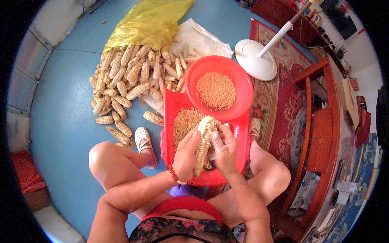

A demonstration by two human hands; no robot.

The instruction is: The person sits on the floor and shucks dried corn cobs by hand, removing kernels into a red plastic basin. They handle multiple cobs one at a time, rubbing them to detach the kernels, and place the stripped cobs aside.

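An ear of corn [201,148] with pale kernels slants between my hands, its thicker end pointing away from me. My left hand [186,156] is wrapped around its left side. On the opposite side, my right hand [226,150] grips the ear, with what looks like clear plastic wrapped about the thumb. Below both hands lies a red plastic tray [174,98], with loose corn kernels [187,123] heaped in its left part. A round red plastic basin [245,88] rests over the tray's far right corner and holds more kernels [216,91].
Beyond the tray, to the left, unshelled corn ears [121,70] spill from a yellow plastic sack [146,27] onto the blue floor [67,100]. A white sheet [200,36] lies behind. At right are a white round stand base [256,59], a patterned rug [281,100] and wooden furniture [320,136].
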